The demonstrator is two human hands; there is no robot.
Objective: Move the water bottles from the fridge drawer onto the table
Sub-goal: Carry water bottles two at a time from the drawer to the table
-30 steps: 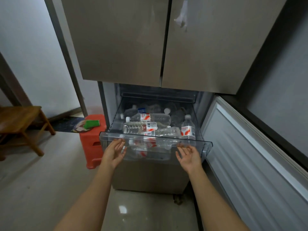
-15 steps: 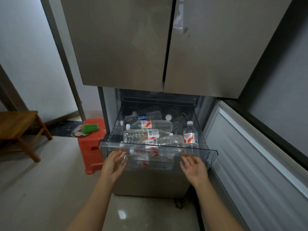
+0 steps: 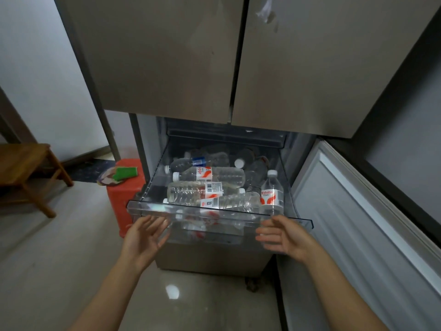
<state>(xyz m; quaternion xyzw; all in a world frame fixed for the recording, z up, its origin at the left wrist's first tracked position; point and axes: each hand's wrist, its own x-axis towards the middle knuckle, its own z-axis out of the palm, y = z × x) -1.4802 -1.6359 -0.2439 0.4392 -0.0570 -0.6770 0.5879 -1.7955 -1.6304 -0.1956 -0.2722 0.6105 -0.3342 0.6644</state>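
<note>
A: What's the layout?

B: The fridge [image 3: 167, 56] has its upper doors closed. A wooden counter [image 3: 21, 156] stands well apart from it at the left. Whether that is the drop-off spot I cannot tell. Below the doors, the clear fridge drawer [image 3: 148, 206] is pulled out toward the person.

A: And the bottles?

B: The water bottles [image 3: 210, 175] are all inside the drawer. Most lie on their sides in a heap, and one upright bottle [image 3: 272, 195] stands at the front right corner. None is out, so I'd judge the task to be at its very start, with the drawer open and the first pick not yet made.

A: Hands?

B: The left hand [image 3: 143, 237] and right hand [image 3: 285, 237] hover just in front of the drawer's front wall, one toward each end, palms turned inward. The fingers [image 3: 155, 223] are spread and relaxed, grasping nothing.

A: Next move?

B: Probably a reach over the front wall to close round a top bottle. The upright one near the right hand looks easiest. The stacked ones may roll when a neighbour is lifted.
</note>
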